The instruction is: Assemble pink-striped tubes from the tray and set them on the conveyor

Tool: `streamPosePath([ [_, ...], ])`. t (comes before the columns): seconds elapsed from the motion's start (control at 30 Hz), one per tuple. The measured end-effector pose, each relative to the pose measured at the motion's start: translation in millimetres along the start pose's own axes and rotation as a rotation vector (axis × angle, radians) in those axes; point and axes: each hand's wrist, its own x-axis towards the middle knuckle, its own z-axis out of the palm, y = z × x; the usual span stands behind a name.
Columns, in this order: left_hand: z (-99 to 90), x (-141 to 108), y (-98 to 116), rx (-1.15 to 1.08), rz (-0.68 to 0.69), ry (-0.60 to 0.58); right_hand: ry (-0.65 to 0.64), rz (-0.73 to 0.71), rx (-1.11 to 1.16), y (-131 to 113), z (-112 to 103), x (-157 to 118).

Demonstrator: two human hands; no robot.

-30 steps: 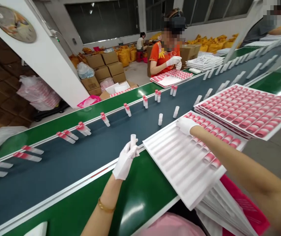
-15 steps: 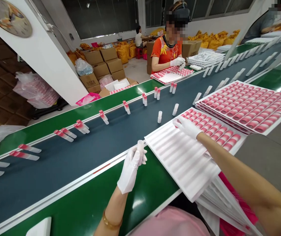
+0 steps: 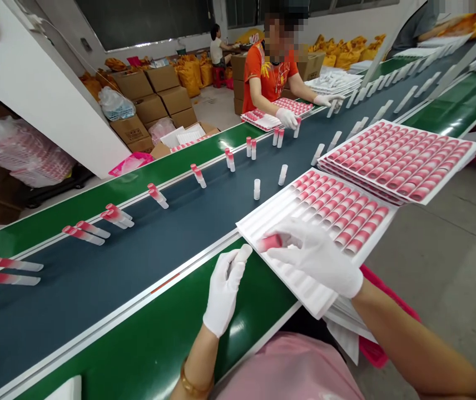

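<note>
Two hands; left hand (image 3: 223, 293) half-hiding white tube (image 3: 243, 253), right hand (image 3: 315, 256) half-hiding pink tube (image 3: 270, 242)

White gloves (image 3: 315, 257) — pink-and-white tubes (image 3: 338, 214) — over a dark blue belt (image 3: 96, 278).

Pink tube (image 3: 270, 242) now in right hand (image 3: 313, 258)

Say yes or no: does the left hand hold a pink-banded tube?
No: the gloved left hand holds a plain white tube, while the pink-banded tube is at the right hand.
</note>
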Motion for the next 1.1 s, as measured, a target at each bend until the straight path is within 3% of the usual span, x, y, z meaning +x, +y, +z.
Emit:
streamPosePath([
  [0.13, 0.9, -2.4, -8.2, -0.006, 0.106, 0.002, -0.057, -0.259, -0.202, -18.8, 18.1, -0.1],
  [0.2, -0.7, -2.4, -12.8, -0.047, 0.152, -0.005, -0.091, -0.320, -0.239, -25.9, 25.4, -0.7],
  [0.5, -5.9, -1.6, -31.1, -0.272, 0.132, -0.018, -0.201, -0.205, -0.488, -51.1, 28.0, -4.1],
  [0.6, -5.3, -3.8, -32.8, -0.318, 0.133, -0.040, -0.158, -0.161, -0.480, -53.3, 28.9, -4.6],
  [0.7, -4.8, -6.0, -32.2, -0.282, 0.169, -0.014, -0.137, -0.114, -0.515, -55.7, 30.0, -4.8],
  [0.9, -5.4, -7.6, -26.1, -0.173, 0.280, -0.011, -0.247, -0.013, -0.480, -54.1, 31.9, -1.8],
  [1.0, -4.9, -7.9, -16.9, -0.172, 0.210, -0.023, -0.198, 0.015, -0.405, -43.2, 34.3, -0.8],
  [1.1, -4.8, -9.5, -2.9, -0.134, 0.039, -0.119, -0.133, -0.077, -0.303, -27.2, 36.5, -1.4],
])
